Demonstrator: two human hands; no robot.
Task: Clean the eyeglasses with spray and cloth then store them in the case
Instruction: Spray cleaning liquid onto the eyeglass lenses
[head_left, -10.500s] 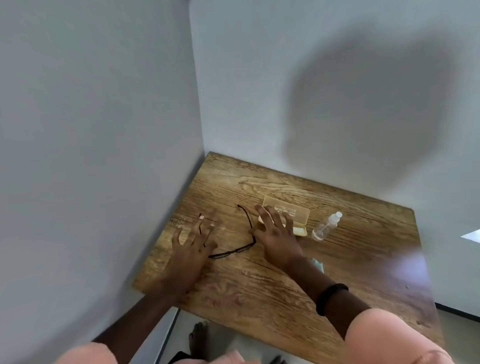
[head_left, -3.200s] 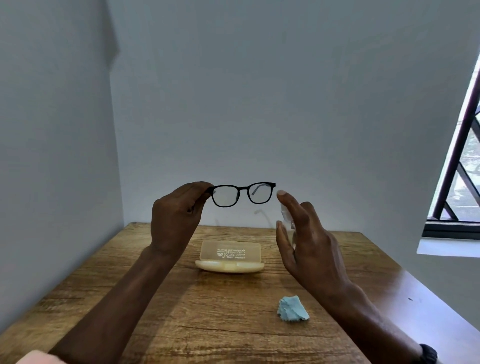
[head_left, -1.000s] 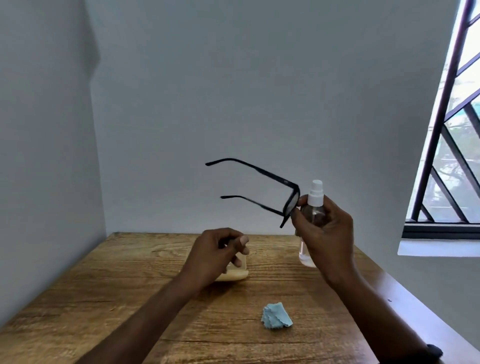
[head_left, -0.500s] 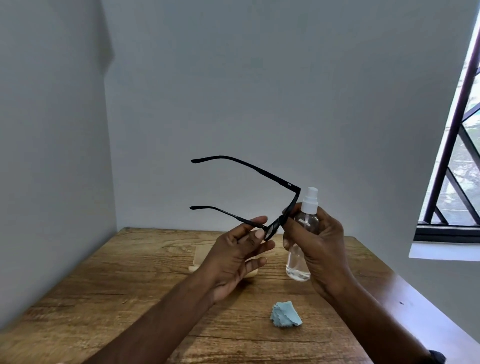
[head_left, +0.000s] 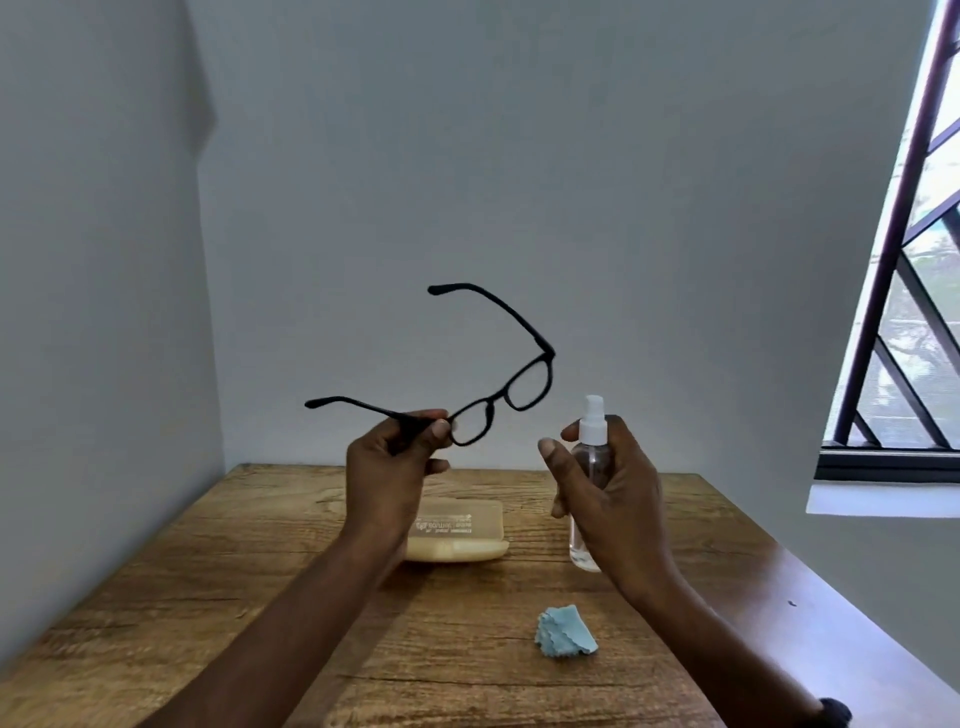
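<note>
Since half a second ago the eyeglasses have passed from the right hand to the left, and the two hands have drawn apart.

Head view: the left hand pinches the eyeglasses at the hinge end of one temple, thumb and fingertips pressed together on the black frame. They are held in the air above the bench, tilted so the far lens sits higher than the near one. Both temples are unfolded and point left. The frame is thin and black, with clear rounded-square lenses through which the grey wall shows.

The right hand is curled round a clear spray bottle, held upright just right of the eyeglasses and not touching them. Its white nozzle stands above the fingers, with the thumb raised in front.

On the bench behind the left wrist lies a shut cream case with small print on its lid. A crumpled light-blue cloth lies nearer, below the right hand. A barred window is at the right.
</note>
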